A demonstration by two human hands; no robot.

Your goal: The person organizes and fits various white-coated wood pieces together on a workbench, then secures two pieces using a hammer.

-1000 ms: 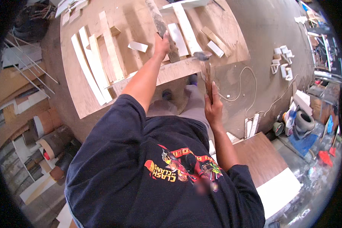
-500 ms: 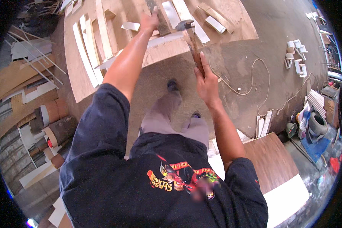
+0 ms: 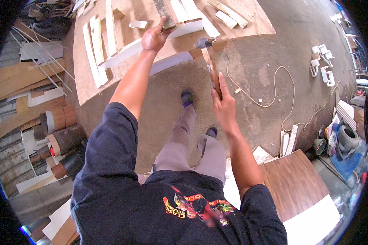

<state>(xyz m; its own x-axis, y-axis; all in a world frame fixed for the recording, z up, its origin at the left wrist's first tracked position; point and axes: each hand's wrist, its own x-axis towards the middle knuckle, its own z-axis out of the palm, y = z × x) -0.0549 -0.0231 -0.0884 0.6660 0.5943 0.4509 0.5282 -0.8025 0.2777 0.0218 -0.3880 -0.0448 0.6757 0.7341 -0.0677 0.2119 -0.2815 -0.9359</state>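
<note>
My right hand (image 3: 223,107) is closed around the wooden handle of a claw hammer (image 3: 210,65). The dark hammer head (image 3: 203,43) is in the air just off the front edge of the plywood tabletop (image 3: 249,32). My left hand (image 3: 153,38) grips the near end of a dark wooden strip (image 3: 163,12), its thumb pointing forward and its other fingers partly hidden. Beside that hand, a long white-faced strip (image 3: 124,58) stands on edge along the front of the work. Several pale wooden strips (image 3: 110,28) run back from it.
Short white blocks (image 3: 138,25) and loose strips (image 3: 226,19) lie on the tabletop. A pale cord (image 3: 292,87) winds across the floor at right, with white bracket-shaped pieces (image 3: 325,61) beyond it. Rolls of sheet material (image 3: 65,139) are stacked at left. A brown wood-grain board (image 3: 296,179) is behind me at right.
The hammer head has come away from the white pieces, toward me and off the table edge. My left hand has also drawn nearer to me. The view has shifted slightly.
</note>
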